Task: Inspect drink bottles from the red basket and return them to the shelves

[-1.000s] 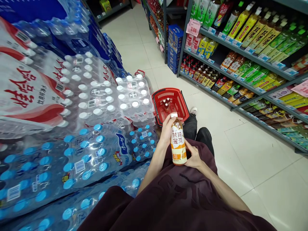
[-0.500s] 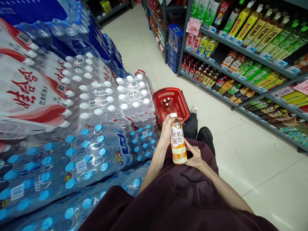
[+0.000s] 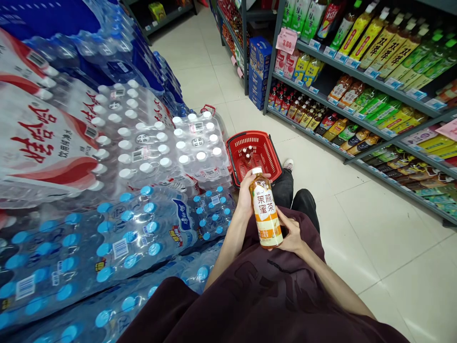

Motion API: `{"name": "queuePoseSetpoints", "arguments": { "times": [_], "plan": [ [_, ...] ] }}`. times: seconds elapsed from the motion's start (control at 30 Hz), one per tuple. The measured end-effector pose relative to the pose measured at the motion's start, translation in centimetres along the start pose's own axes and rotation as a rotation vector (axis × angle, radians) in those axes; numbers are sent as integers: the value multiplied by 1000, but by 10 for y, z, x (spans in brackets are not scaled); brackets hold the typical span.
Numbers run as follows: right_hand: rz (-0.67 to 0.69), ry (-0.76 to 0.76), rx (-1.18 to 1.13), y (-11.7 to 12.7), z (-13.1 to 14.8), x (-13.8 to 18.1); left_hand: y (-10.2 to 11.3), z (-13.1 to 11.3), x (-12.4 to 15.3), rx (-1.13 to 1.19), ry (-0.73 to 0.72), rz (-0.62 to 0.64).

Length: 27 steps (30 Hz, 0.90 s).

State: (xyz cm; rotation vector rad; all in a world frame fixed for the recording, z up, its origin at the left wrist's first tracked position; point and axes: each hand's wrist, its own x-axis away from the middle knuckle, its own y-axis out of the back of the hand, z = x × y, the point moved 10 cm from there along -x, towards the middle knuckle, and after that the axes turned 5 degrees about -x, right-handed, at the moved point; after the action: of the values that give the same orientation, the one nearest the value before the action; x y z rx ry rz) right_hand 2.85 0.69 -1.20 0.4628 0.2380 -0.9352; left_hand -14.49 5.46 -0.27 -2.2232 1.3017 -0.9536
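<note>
Both my hands hold an orange tea bottle with a white cap and a white label with green characters, in front of my dark red shirt. My left hand wraps the bottle's upper part near the neck. My right hand cups its lower end from the right. The bottle leans slightly, cap pointing away from me. Just beyond it a red shopping basket stands on the floor with a few small bottles inside.
Shrink-wrapped packs of water bottles are stacked high on my left. Drink shelves run along the right. Pale floor tiles stretch between them, and my shoe shows beside the basket.
The bottle has tilted a little, its base shifting right and lower in my right hand. The hands keep their grip.
</note>
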Motion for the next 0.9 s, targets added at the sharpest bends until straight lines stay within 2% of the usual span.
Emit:
{"name": "queuePoseSetpoints", "arguments": {
  "times": [0.1,0.23,0.33,0.4,0.63,0.77,0.9],
  "plan": [
    [-5,-116,-146,1,-4,0,-5,-1,1,83,3,36],
    [54,-289,-482,-11,-4,5,-9,1,0,171,-4,38],
    [190,-443,-684,-33,1,12,-7,2,-2,108,-36,21],
    [210,-534,-699,-41,0,14,-5,0,-2,17,-82,1],
    [-107,-881,-451,-26,-40,18,-4,9,-1,-124,-118,-22],
    [-130,-966,-565,-30,-48,25,4,14,-4,-187,-101,-79],
    [-114,-988,-718,-35,-43,26,13,10,-6,-284,-119,-136]
  ]
}}
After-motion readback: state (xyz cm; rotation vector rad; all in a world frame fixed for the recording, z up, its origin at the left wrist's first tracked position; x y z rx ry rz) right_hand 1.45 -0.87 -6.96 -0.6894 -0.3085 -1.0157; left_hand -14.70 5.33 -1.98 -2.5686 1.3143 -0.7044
